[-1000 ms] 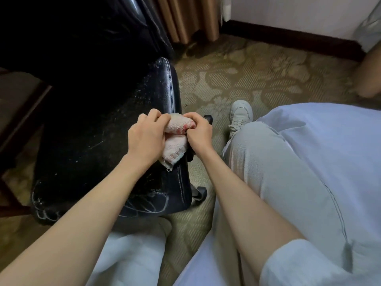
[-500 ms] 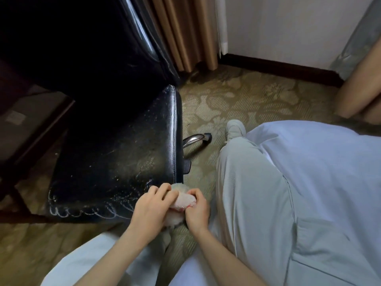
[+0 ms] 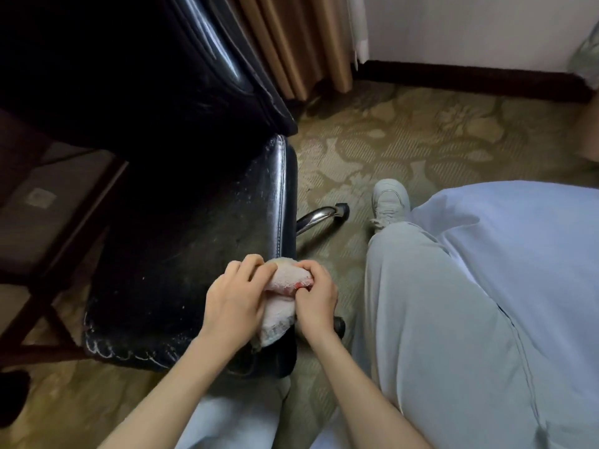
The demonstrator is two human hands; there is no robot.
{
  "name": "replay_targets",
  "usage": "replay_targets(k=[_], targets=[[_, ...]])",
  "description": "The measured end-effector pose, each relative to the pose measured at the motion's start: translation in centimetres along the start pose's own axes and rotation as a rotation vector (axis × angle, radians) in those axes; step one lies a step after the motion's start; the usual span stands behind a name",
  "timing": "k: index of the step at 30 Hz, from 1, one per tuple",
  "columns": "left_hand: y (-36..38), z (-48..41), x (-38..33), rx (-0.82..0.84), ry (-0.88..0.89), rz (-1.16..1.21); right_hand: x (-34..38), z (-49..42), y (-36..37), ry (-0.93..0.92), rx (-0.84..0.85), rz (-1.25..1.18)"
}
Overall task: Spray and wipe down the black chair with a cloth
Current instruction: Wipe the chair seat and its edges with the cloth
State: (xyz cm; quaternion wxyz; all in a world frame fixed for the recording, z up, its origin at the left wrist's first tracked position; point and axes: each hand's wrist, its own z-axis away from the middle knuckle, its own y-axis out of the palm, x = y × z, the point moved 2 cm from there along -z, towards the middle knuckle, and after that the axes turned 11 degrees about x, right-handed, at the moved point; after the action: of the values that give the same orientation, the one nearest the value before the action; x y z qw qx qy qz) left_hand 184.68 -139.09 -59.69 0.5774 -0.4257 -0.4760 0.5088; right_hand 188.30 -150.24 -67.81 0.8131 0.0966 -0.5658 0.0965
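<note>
Black chair (image 3: 194, 254) seat, right edge, near the front corner: wadded pink-white cloth (image 3: 287, 278) sits right on the stitched seam. Left hand (image 3: 233, 296) curls its fingers over the wad from the seat side. Right hand (image 3: 316, 296) clasps it from the outer side, fingers bent tight round the bundle. Both hands grasp the cloth, neither loose. Two-handed hold is probably for extra pressure on the scuffed edge. No spray bottle in view. Chrome base leg (image 3: 316, 217) pokes out over the patterned carpet (image 3: 405, 140).
</note>
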Motion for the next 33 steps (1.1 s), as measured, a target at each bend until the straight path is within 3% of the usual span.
replay_targets(k=[11,16,21,28,33], targets=[[-3.0,-17.6,5.6,-0.067,-0.145,-0.024,7.6,-18.7,0.7,-0.145,-0.077,0.16],[-3.4,-20.6,6.5,-0.065,-0.164,0.011,8.9,-22.8,0.2,-0.142,0.011,0.141],[-2.8,-18.1,6.2,-0.052,-0.174,0.066,7.6,-19.8,0.2,-0.147,0.037,0.181],[-1.4,-8.0,3.4,-0.021,-0.108,0.135,5.4,-10.8,-0.5,-0.154,0.096,0.219],[-0.7,-1.9,0.9,0.025,-0.072,0.181,2.9,-3.7,-1.3,-0.061,0.118,0.224]])
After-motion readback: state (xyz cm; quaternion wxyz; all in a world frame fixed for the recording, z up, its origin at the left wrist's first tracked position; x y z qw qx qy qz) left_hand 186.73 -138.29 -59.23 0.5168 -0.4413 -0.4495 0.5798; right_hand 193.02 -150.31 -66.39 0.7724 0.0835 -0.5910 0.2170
